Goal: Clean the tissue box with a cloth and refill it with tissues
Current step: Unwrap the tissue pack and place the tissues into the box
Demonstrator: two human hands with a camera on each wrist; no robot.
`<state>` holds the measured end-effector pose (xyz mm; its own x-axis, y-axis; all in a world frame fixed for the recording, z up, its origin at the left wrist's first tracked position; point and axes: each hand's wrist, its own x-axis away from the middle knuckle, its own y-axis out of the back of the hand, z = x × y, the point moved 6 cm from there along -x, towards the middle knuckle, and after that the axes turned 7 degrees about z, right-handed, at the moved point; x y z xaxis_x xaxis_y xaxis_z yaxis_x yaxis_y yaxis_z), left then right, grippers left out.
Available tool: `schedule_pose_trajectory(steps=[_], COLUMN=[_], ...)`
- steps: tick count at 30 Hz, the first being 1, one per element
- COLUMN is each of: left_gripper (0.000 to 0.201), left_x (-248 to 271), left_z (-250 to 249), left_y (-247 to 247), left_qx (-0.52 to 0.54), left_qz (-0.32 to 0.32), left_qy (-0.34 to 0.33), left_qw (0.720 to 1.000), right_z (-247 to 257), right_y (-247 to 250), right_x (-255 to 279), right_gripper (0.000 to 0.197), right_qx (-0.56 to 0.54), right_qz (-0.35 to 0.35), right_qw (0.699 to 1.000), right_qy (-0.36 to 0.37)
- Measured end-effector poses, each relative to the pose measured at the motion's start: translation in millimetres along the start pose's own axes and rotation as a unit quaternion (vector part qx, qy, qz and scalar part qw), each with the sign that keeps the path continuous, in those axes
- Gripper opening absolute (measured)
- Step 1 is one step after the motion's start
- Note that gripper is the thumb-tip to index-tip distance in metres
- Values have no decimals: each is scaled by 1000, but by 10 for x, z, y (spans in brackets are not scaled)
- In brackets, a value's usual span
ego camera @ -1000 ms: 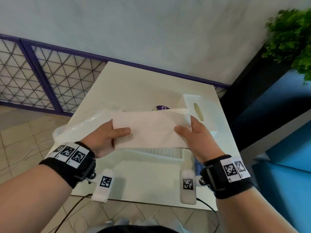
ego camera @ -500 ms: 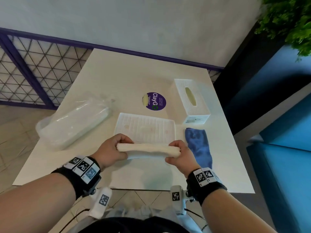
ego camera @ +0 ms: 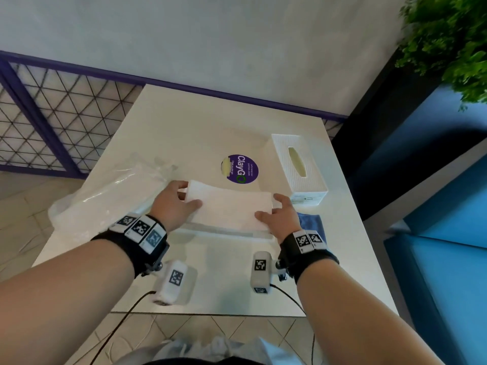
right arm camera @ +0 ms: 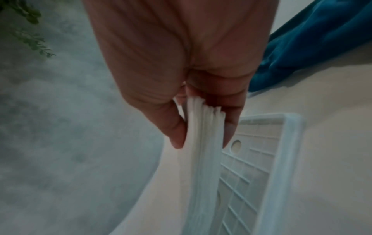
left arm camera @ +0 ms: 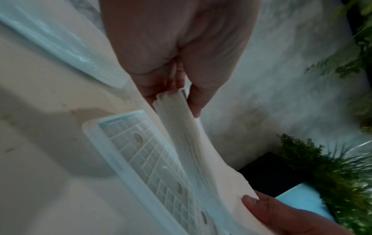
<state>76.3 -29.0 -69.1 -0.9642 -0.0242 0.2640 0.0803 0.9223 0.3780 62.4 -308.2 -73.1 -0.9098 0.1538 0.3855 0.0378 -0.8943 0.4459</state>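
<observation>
A white stack of tissues (ego camera: 229,208) is held flat between both hands, just above the white gridded base plate (ego camera: 259,235) of the tissue box. My left hand (ego camera: 181,198) pinches the stack's left end (left arm camera: 173,105), thumb on top and fingers beneath. My right hand (ego camera: 276,214) pinches the right end (right arm camera: 203,120) the same way. The gridded plate (left arm camera: 141,159) lies directly under the stack (right arm camera: 257,159). The white tissue box cover (ego camera: 299,167) with its oval slot stands at the right of the table. A blue cloth (ego camera: 309,223) lies beside my right wrist.
A clear plastic tissue wrapper (ego camera: 105,198) lies at the table's left. A purple round sticker (ego camera: 241,168) sits on the white table (ego camera: 184,122) mid-back. A blue seat (ego camera: 448,259) and a green plant (ego camera: 453,40) are on the right, a purple railing (ego camera: 39,101) on the left.
The stack, bunched up near the table's front edge half a second ago, is now spread flat and carried forward over the gridded plate. Both hands keep their hold.
</observation>
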Motion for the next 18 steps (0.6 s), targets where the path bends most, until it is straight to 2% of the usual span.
schedule_pose_trajectory(steps=[4, 9, 13, 18], left_gripper=[61, 66, 62, 57], left_x=[-170, -290, -254, -68], left_z=[77, 169, 171, 234], left_y=[-32, -134, -109, -133], left_qx=[-44, -108, -172, -276], left_qz=[16, 32, 37, 95], left_qy=[39, 49, 17, -29], left_qw=[998, 992, 984, 956], right_z=[-21, -84, -110, -162], right_y=[-79, -127, -145, -129], right_x=[-194, -286, -263, -138], right_gripper=[75, 75, 67, 70], right_qx=[34, 84, 131, 145], right_qz=[-2, -7, 5, 24], right_qw=[999, 995, 989, 988], right_qy=[-40, -61, -65, -55])
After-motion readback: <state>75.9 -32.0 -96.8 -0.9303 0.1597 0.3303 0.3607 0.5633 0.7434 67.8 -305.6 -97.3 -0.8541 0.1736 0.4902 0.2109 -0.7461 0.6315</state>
